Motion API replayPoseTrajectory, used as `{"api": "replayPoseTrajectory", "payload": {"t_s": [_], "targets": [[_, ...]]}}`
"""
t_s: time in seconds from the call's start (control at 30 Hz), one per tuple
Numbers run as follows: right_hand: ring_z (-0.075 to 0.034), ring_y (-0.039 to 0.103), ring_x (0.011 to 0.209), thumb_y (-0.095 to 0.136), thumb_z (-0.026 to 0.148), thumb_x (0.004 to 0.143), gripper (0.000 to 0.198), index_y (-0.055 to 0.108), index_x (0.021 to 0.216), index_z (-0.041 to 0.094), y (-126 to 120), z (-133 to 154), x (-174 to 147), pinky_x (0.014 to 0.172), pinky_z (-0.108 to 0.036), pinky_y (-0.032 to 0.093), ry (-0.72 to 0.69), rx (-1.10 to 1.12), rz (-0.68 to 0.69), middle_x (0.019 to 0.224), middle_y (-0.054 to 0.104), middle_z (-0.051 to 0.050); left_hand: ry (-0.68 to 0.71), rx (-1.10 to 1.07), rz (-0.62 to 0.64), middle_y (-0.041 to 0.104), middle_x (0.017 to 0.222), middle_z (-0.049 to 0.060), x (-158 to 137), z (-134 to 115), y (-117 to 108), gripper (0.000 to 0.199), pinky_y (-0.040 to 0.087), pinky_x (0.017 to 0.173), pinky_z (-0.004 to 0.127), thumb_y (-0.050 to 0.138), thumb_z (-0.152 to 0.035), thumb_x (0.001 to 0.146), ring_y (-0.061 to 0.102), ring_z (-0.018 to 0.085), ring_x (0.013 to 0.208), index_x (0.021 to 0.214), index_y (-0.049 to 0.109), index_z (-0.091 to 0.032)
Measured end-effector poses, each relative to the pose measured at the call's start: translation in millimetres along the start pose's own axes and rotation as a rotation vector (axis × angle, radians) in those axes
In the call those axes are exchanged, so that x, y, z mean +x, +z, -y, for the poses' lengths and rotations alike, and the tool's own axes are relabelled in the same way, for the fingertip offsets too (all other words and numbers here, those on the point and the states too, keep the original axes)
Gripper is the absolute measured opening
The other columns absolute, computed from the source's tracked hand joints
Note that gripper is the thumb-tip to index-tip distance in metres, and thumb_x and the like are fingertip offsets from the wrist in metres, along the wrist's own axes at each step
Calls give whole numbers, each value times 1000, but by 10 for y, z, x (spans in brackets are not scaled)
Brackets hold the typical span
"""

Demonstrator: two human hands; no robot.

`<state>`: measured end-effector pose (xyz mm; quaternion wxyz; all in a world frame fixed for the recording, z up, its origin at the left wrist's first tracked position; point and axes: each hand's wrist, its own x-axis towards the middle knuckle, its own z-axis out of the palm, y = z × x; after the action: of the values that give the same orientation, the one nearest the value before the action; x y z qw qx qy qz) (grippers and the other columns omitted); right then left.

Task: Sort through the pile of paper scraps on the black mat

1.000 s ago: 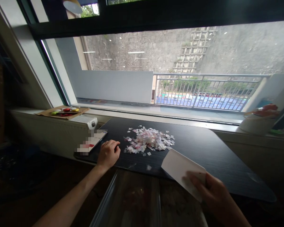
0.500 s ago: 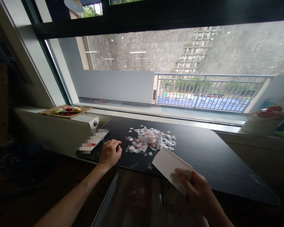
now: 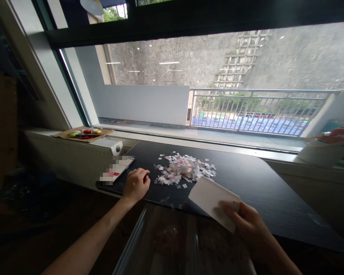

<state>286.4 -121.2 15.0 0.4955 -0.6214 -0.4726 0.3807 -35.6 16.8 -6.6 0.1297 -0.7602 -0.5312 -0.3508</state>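
A heap of small square paper scraps (image 3: pixel 186 167), white and pinkish, lies loosely spread on a dark wood-grain table (image 3: pixel 246 179). My right hand (image 3: pixel 246 219) grips a flat white card (image 3: pixel 210 198) by its near end, thumb on top. The card is tilted, and its far edge comes close to the near right side of the heap. To the left of the scraps, my left hand (image 3: pixel 137 184) rests at the table's front edge with its fingers curled in; nothing shows in it. Below that edge stands a clear plastic bin (image 3: pixel 145 225), its contents dim.
A flat, partly blurred printed item (image 3: pixel 122 168) lies at the table's left corner. Beyond it are a white radiator (image 3: pixel 68 152) and a brown board (image 3: pixel 65 133) with colourful pieces. A white tub (image 3: pixel 315 152) stands right by the window.
The white card has shifted slightly right, away from the heap, in my right hand. My left hand stays in place. The whole view has drifted a little.
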Motion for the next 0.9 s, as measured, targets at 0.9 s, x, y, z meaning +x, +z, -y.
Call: {"api": "replayPoseTrajectory", "payload": {"t_s": [0.9], "targets": [[-24,66,70,66,41,69,31,70,81,12,291,183,103,60,-31,51,-40,17,253,76,74,-8,-12,7,7,66,85,7,-5,-6,-2,20,45,82,39,45,-15,78,61,23,83,86,63,-18]]}}
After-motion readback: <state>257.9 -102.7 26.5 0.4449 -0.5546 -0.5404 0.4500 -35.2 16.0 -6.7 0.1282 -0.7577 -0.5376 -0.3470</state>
